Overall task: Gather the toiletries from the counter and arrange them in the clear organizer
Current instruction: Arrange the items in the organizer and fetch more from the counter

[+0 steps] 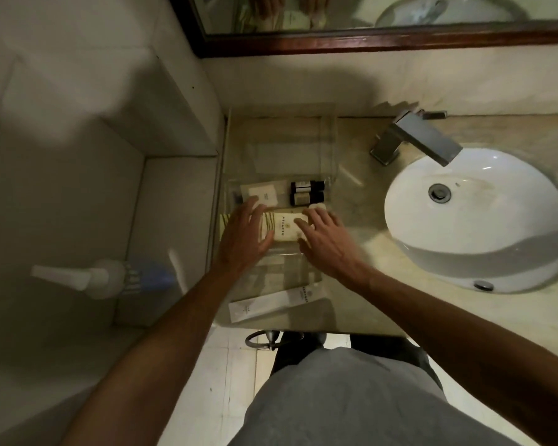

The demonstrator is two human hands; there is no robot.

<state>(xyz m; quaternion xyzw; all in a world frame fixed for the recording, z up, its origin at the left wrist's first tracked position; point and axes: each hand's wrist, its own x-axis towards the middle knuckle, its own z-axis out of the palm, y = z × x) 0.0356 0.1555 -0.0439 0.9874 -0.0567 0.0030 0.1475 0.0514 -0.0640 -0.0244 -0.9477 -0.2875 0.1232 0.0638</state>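
Note:
A clear organizer [331,146] stands on the marble counter left of the sink. Inside it lie two small dark bottles [306,192] side by side and a white sachet [263,195] to their left. A cream soap packet [285,227] with printed lettering rests at the organizer's near part. My left hand [244,235] presses on the packet's left end with fingers spread. My right hand [324,235] lies on its right end, fingers apart. A long white box [271,304] lies on the counter near the front edge.
A white basin [477,217] with a square metal tap [416,136] fills the right side. A dark-framed mirror [368,43] hangs behind. A white pump dispenser [91,278] stands on the ledge at left. The counter's front edge runs just behind the long box.

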